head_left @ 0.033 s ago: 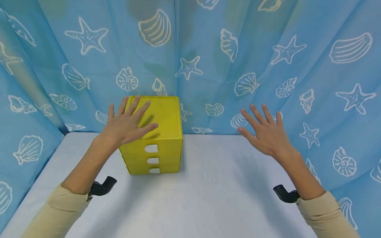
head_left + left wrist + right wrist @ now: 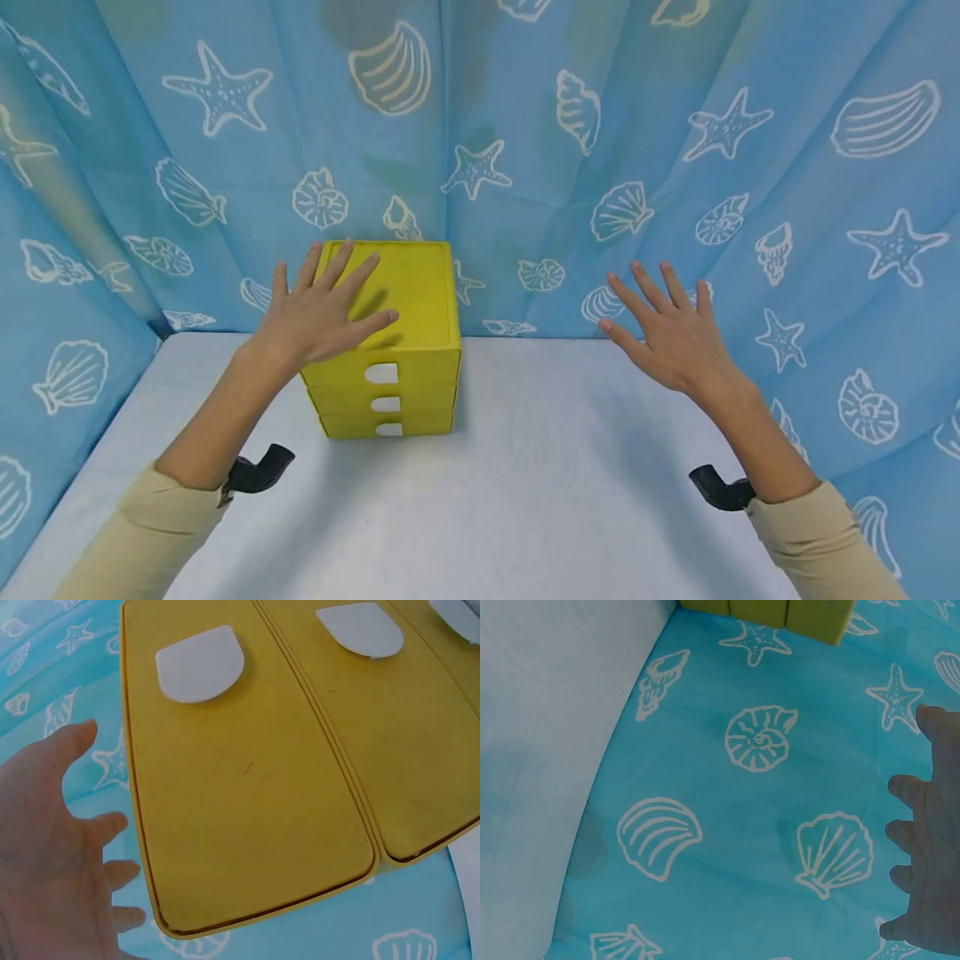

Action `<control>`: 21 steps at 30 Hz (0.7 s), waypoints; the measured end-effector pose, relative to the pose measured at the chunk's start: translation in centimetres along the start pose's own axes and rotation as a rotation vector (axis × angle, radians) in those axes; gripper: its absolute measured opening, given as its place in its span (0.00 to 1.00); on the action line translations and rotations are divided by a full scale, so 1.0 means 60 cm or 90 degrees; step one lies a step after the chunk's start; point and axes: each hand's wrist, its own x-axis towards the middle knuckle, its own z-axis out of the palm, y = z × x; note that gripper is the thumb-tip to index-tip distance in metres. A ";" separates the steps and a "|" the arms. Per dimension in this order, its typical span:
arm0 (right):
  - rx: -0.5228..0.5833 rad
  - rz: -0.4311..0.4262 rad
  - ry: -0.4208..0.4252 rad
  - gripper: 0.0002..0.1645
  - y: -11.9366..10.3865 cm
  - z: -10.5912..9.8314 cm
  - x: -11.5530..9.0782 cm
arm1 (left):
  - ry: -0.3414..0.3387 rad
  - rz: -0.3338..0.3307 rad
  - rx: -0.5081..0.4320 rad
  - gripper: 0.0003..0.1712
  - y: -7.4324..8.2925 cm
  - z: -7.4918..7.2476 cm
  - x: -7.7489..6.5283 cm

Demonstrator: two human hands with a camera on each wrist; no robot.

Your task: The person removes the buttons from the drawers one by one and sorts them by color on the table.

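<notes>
A yellow drawer box (image 2: 408,292) with three stacked drawers stands at the back of the table, left of the middle. Each drawer front carries a white rounded handle (image 2: 382,373). My left hand (image 2: 311,321) hovers in front of and above the box's left part, fingers spread and holding nothing. In the left wrist view the drawer fronts (image 2: 247,772) fill most of the picture, with the hand beside the top one. Over the right side of the table my right hand (image 2: 675,333) is raised, its fingers spread too, with nothing in it.
A white table (image 2: 525,500) lies under both hands. Behind it and along its sides hangs a blue curtain (image 2: 525,208) printed with white shells and starfish. A black wrist mount (image 2: 258,471) sticks out at the left cuff, another black mount (image 2: 722,489) at the right.
</notes>
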 end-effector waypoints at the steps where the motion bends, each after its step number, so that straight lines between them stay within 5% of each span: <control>1: -0.003 0.000 -0.001 0.43 -0.001 0.000 0.000 | 0.001 -0.001 0.000 0.52 -0.001 0.000 -0.002; 11: 0.049 -0.021 0.027 0.38 -0.012 0.013 -0.004 | 0.019 0.027 -0.053 0.43 -0.027 0.003 -0.025; 21: 0.157 0.025 0.061 0.34 -0.031 0.034 -0.012 | 0.007 0.003 -0.079 0.43 -0.065 0.018 -0.034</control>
